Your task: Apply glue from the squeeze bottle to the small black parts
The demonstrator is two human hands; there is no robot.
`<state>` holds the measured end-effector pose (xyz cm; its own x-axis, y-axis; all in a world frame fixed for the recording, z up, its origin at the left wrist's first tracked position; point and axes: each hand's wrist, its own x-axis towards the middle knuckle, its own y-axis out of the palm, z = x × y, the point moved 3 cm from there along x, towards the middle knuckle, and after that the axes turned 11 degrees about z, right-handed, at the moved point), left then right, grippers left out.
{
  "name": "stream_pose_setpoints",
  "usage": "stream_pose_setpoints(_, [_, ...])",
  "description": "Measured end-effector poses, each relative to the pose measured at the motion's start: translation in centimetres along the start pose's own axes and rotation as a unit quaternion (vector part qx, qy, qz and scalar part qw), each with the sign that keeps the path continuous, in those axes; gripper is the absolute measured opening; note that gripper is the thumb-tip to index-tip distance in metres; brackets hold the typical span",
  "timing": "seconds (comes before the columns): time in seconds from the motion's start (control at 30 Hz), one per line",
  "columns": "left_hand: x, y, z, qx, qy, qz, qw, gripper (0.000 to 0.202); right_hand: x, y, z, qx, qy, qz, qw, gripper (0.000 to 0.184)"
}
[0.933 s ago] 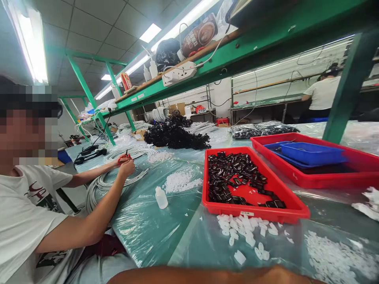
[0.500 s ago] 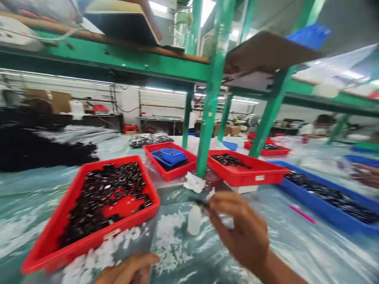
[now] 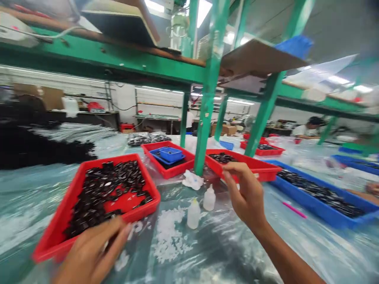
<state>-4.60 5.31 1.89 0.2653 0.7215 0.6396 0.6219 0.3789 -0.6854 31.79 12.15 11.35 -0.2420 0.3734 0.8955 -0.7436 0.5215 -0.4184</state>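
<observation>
My left hand [image 3: 91,252] hangs over the near rim of the left red tray [image 3: 156,197], blurred, thumb and forefinger stretched out and slightly apart. Many small glossy black pieces [image 3: 115,177] fill that tray. My right hand [image 3: 247,193] is raised in front of the right red tray [image 3: 260,167], which has dark pieces [image 3: 222,157] in it. Its thumb and forefinger are curved, and I see nothing between them. Between my hands two small white squeeze bottles, one nearer [image 3: 193,215] and one farther [image 3: 209,198], stand upright beside scattered white bits [image 3: 170,236].
A crumpled white tissue [image 3: 192,180] lies by a green post [image 3: 204,130]. On the right are a pink pen [image 3: 294,210] and a long blue tray [image 3: 322,193] of dark pieces. A green shelf beam [image 3: 124,65] crosses above. Another person [image 3: 308,128] sits farther back.
My right hand has moved up and away from the bottles to the right red tray; the dark piece in its fingers no longer shows. My left hand has moved up and left.
</observation>
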Motion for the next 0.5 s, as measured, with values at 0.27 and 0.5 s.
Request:
stream_pose_setpoints(0.27, [3.3,-4.2,4.8,0.123,-0.156,0.048,0.979,0.024,-4.9,5.2,9.0,0.099,-0.195,0.314,0.924,0.036])
stream_pose_setpoints(0.5, [3.1,-3.4,2.4,0.136,-0.076,0.133,0.979,0.028,-4.7,5.8,8.9,0.081,-0.208,0.309,0.925,0.042])
